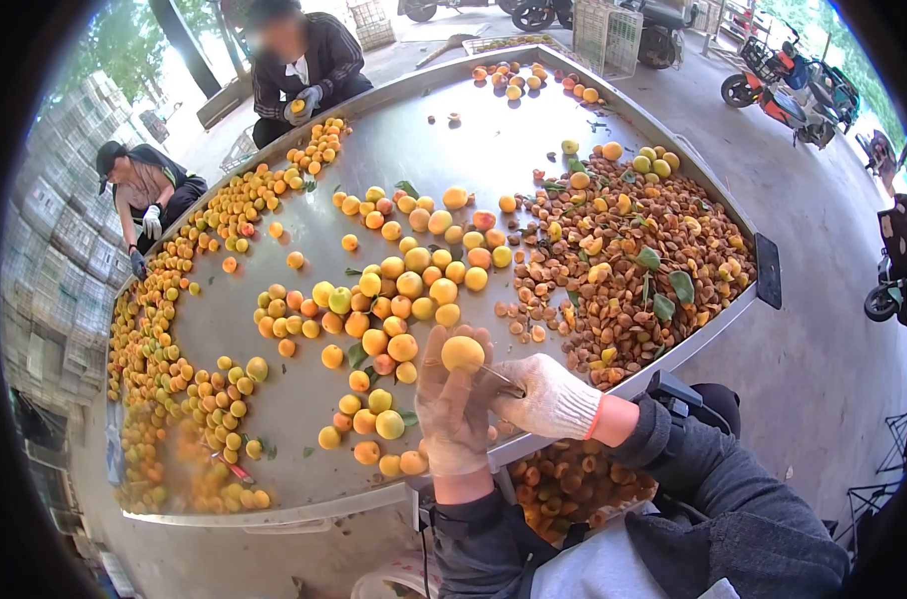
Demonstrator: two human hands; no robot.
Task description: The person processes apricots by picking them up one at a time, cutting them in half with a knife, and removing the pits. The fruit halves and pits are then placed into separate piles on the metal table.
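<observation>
My left hand (451, 414), in a thin see-through glove, holds up a yellow apricot (462, 353) with its fingers behind the fruit. My right hand (548, 401), in a white knitted glove, is closed around a thin metal blade (499, 376) that points at the apricot's lower right side. Whether the tip touches the fruit is hard to tell. Loose apricots (401, 347) lie just behind my left hand on the metal table (303, 439). Beyond my right hand is a heap of brown apricot pits (638, 270) with bits of flesh and green leaves.
Below the table's near edge stands a container of apricot halves (573, 484). More apricots (174, 329) line the left side, beside a red-handled tool (236, 467). Two people (308, 65) sit across the table. Stacked crates (64, 220) stand left, scooters (788, 90) right.
</observation>
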